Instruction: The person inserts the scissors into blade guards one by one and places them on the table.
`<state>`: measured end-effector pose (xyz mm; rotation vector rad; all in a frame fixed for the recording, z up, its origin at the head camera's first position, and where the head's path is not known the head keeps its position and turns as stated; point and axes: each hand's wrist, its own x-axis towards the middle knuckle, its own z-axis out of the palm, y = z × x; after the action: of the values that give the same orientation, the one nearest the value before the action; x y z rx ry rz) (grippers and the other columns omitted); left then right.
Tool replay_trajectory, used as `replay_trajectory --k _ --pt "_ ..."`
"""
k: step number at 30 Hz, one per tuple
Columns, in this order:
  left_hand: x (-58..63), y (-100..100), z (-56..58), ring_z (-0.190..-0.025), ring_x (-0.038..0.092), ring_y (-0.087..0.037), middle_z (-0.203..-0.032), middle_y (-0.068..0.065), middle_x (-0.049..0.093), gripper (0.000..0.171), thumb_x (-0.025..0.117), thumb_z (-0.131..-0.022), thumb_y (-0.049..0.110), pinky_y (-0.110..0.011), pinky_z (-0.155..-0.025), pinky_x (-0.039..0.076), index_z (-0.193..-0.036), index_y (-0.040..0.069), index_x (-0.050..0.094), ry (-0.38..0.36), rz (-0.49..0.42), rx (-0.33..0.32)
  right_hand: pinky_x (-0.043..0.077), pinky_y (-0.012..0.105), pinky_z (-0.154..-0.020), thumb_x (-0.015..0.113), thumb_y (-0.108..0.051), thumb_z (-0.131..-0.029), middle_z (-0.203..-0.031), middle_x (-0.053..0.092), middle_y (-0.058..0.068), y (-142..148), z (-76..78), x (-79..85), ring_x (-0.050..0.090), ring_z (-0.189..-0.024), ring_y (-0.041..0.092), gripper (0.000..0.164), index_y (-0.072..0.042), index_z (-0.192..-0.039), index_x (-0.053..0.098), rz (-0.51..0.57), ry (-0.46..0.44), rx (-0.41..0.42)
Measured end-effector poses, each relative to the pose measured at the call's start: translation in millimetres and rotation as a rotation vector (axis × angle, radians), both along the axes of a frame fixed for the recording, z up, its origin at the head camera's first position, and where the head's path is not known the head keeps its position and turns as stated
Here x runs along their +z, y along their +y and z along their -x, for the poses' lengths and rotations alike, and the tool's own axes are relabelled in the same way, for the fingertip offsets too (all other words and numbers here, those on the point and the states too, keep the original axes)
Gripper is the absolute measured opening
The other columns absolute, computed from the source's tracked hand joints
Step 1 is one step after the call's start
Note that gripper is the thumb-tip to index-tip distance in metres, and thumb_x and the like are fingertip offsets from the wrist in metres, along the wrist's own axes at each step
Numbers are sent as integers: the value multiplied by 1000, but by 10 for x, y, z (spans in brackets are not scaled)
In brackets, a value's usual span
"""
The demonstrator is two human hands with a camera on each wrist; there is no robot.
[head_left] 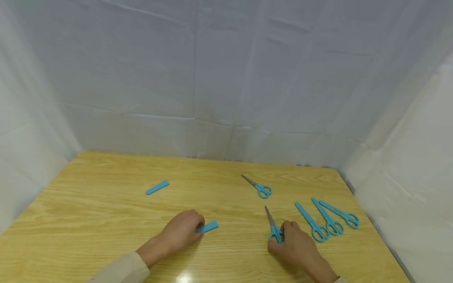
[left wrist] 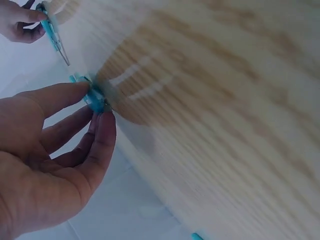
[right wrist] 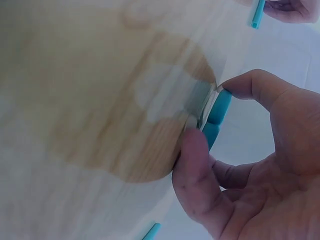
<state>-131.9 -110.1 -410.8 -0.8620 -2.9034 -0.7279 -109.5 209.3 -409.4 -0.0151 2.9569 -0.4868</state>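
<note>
My left hand (head_left: pixel 182 227) pinches a flat blue scissors cover (head_left: pixel 211 226) between thumb and fingertips, its wide end pointing right. In the left wrist view, the fingertips meet at the blue cover (left wrist: pixel 96 100) close over the table. To the right, my right hand (head_left: pixel 297 244) grips a pair of blue-handled scissors (head_left: pixel 273 226) by the handles, the bare closed blades pointing away from me. The right wrist view shows thumb and finger on either side of the blue handle (right wrist: pixel 220 107). Cover and blades are apart.
Another uncovered pair of scissors (head_left: pixel 260 187) lies farther back, blades toward the left. A loose blue cover (head_left: pixel 157 187) lies at the back left. Three covered pairs, including the nearest one (head_left: pixel 308 215), sit right of my right hand. White sheeting (head_left: pixel 226 78) surrounds the wooden table (head_left: pixel 88 204).
</note>
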Motion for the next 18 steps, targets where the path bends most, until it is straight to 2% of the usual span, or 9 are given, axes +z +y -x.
replay_trajectory --k 5,8,13,18 --pt "-9 9 16 -63 52 -13 -70 2 54 7 74 -74 1 -29 -57 46 -78 5 69 60 46 -34 38 31 -53 67 -33 -72 -83 45 5 28 43 21 44 -64 20 36 -6 -93 55 45 -32 7" --pt "-7 -2 20 -63 52 -13 -70 2 54 7 73 -75 1 -29 -57 46 -79 5 70 62 53 -35 38 31 -54 67 -30 -71 -84 46 5 46 67 29 45 -64 20 33 -8 -93 55 76 -51 -7" --pt "11 -30 21 -64 51 -11 -71 3 55 7 71 -75 1 -28 -58 46 -79 6 70 31 41 -29 38 30 -54 67 -28 -70 -87 48 5 81 102 20 46 -66 20 32 -9 -93 57 98 -48 -35" --pt "30 -61 9 -69 55 -11 -75 4 60 7 68 -80 1 -30 -62 49 -84 6 72 -58 -33 -11 36 30 -52 68 -25 -71 -81 49 5 126 133 8 45 -64 20 30 -8 -92 57 161 -47 -33"
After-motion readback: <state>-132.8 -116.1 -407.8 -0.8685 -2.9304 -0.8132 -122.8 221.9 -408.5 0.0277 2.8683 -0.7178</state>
